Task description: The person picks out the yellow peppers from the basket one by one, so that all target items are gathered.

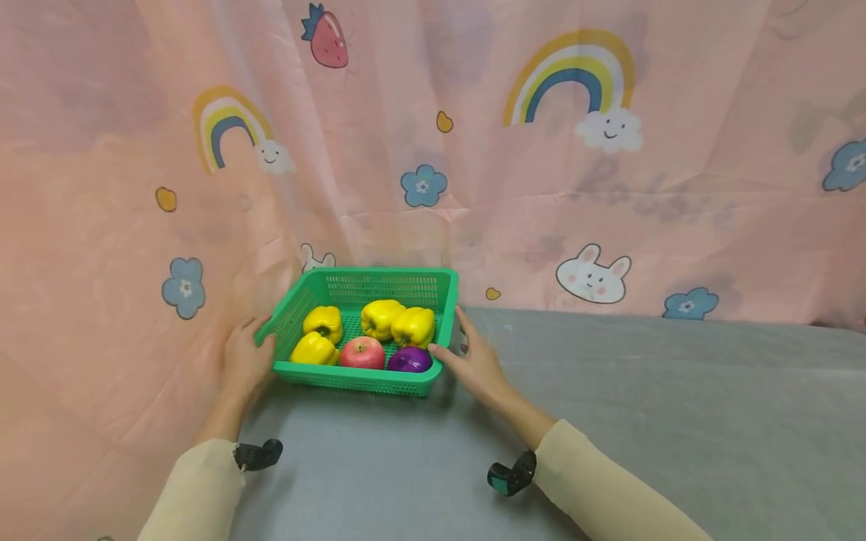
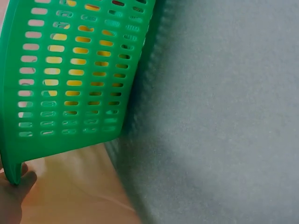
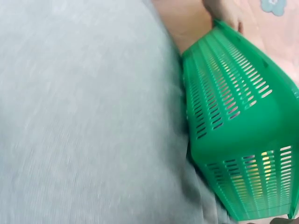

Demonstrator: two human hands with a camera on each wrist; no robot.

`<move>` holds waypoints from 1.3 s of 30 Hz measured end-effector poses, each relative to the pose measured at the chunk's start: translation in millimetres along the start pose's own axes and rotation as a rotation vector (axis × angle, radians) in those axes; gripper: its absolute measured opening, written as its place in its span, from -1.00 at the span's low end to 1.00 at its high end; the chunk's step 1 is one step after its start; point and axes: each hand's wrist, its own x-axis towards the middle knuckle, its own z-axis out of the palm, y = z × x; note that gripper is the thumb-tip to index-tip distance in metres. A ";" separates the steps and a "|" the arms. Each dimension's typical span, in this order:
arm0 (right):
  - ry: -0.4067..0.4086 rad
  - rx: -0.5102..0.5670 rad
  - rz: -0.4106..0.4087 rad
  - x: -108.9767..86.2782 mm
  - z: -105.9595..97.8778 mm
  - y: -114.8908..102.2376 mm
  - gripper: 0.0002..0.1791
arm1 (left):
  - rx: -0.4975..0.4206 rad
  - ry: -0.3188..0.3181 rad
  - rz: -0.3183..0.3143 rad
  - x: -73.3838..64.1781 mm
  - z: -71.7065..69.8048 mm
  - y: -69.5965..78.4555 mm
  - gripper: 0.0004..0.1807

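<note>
A green plastic basket (image 1: pixel 352 379) with slotted walls is held between both hands at the left back of the table. In it lie several yellow bell peppers (image 1: pixel 322 323), a pinkish-red apple (image 1: pixel 361 353) and a glossy round purple thing (image 1: pixel 410 359) whose kind I cannot tell. My left hand (image 1: pixel 249 357) grips the left rim, thumb on the near side. On the right rim, my right hand (image 1: pixel 476 368) holds with its thumb over the edge and its fingers outside. The left wrist view shows the basket's slotted wall (image 2: pixel 70 147) close up. Whether the base touches the table cannot be told.
A grey cloth-covered table (image 1: pixel 643 421) stretches away to the right. Pink printed curtain (image 1: pixel 419 233) hangs behind the basket and along the left side, close to my left hand. Each wrist carries a black camera strap (image 1: pixel 512 475) at the sleeve cuff.
</note>
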 end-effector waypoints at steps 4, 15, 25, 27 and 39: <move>-0.025 0.071 0.029 -1.6 2.9 -2.9 -0.02 | -0.086 -0.024 -0.100 -1.8 -0.8 -1.5 -0.44; -0.064 0.366 0.096 2.7 11.6 -9.0 0.02 | -0.224 -0.073 -0.253 0.6 -1.0 0.8 -0.32; -0.089 0.525 0.195 3.9 10.5 -18.8 0.11 | -0.314 -0.093 -0.270 -2.8 -2.7 5.0 -0.32; -0.082 0.534 0.187 3.2 8.4 -18.7 0.11 | -0.322 -0.101 -0.271 -4.0 -1.2 5.7 -0.34; -0.045 0.481 0.153 -4.9 -25.7 -15.3 0.08 | -0.252 -0.133 -0.134 -19.1 0.1 20.1 -0.40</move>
